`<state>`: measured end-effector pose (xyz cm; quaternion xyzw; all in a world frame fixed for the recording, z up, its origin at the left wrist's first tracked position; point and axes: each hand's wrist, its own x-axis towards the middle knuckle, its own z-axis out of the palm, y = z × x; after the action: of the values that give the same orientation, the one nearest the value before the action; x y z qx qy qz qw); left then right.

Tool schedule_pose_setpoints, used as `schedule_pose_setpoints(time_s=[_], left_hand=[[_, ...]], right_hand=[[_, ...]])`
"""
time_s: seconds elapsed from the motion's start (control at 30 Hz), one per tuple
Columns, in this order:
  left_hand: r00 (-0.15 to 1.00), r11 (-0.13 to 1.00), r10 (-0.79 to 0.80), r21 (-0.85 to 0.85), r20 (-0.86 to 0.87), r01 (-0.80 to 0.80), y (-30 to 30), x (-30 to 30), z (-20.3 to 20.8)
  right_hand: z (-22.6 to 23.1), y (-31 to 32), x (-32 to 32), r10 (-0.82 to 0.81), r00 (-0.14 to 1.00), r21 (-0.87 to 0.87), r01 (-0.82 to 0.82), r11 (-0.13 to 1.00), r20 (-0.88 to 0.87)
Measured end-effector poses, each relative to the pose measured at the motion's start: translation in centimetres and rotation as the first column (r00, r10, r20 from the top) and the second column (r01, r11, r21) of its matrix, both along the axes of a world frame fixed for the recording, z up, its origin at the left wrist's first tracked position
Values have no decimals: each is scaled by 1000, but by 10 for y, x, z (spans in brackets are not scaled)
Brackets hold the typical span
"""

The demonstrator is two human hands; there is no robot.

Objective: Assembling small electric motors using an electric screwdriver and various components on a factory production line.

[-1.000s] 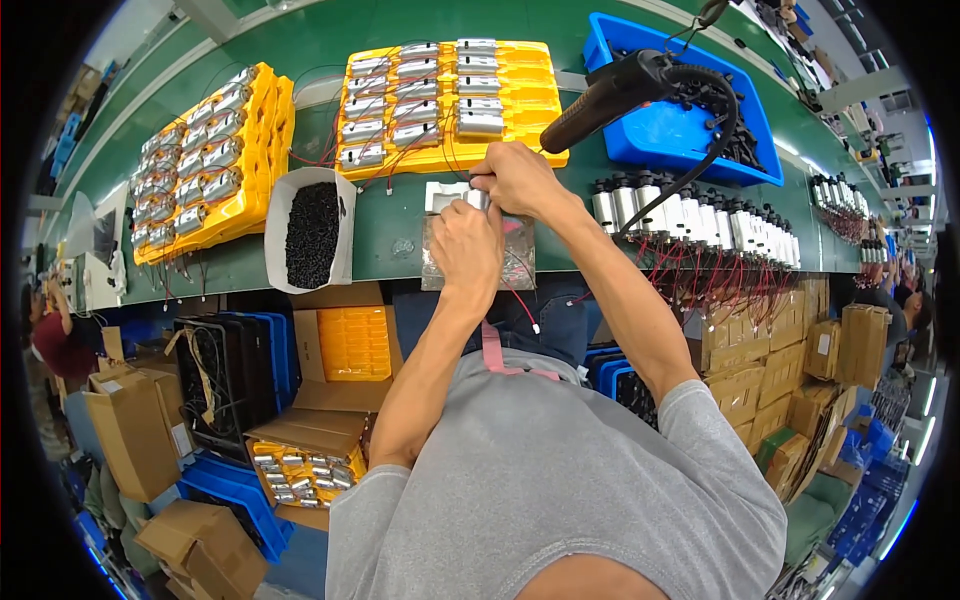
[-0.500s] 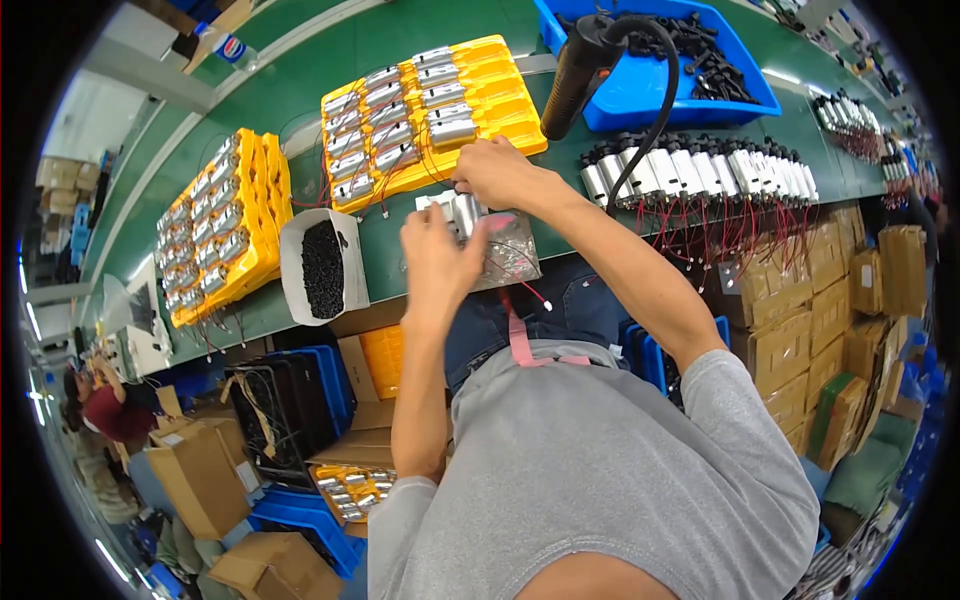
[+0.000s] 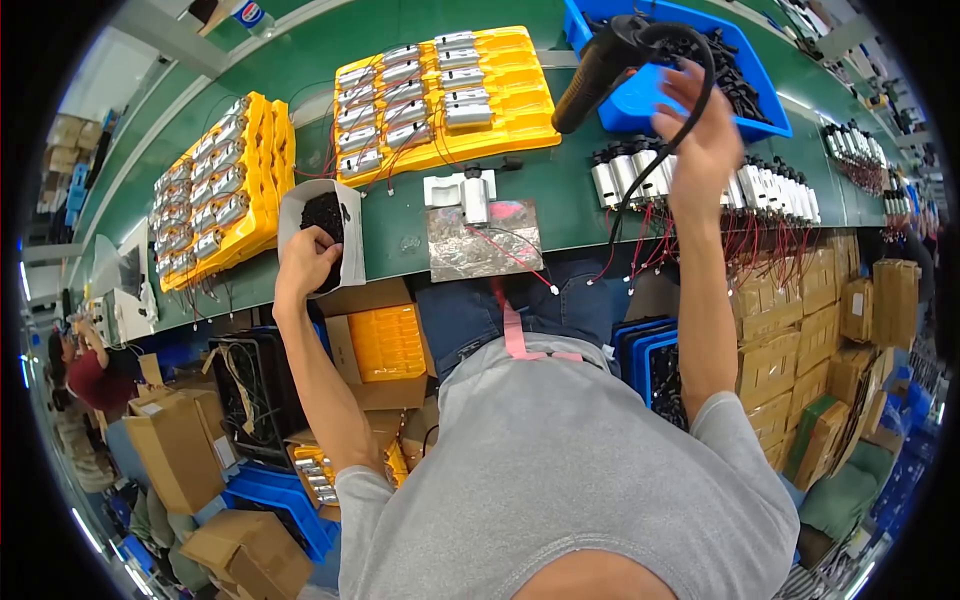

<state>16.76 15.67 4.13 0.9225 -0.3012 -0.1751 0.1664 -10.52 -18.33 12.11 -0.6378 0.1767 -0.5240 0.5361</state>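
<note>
My left hand (image 3: 307, 262) reaches into a white box (image 3: 352, 236) of small black pieces (image 3: 322, 213). Its fingertips are drawn together against the pieces; whatever they pinch is too small to make out. Blurred by motion, my right hand (image 3: 703, 140) is raised beside the black cable of a hanging power screwdriver (image 3: 598, 75), its fingers apart and nothing seen in them. Between the hands, a silver cylindrical motor (image 3: 475, 199) with a black top sits in a white fixture (image 3: 441, 191). Its red and black wires trail over a worn metal plate (image 3: 470, 254).
Yellow trays (image 3: 520, 92) of silver motors lie at the back and left. A blue bin (image 3: 782, 127) with black parts stands at the back right, behind a row of upright motors (image 3: 755, 192). Cardboard boxes (image 3: 805, 300) are stacked below the bench's right side.
Both hands have left the motor in the fixture. My left hand has moved left into the white box, and my right hand has moved up and right toward the screwdriver's cable.
</note>
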Motion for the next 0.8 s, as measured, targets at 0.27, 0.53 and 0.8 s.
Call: schedule_pose_setpoints(time_s=[0.27, 0.53, 0.8], left_hand=[[993, 982, 84, -176, 88, -67, 0, -16, 9], [966, 777, 160, -629, 205, 5, -36, -60, 25], [957, 665, -237, -690, 170, 287, -138, -88, -22]], right_hand=[[-33, -3, 67, 350, 893, 4, -364, 932, -284], [-46, 21, 66, 295, 945, -63, -306, 950, -143], [-11, 52, 94, 281, 958, -270, -288, 919, -62]])
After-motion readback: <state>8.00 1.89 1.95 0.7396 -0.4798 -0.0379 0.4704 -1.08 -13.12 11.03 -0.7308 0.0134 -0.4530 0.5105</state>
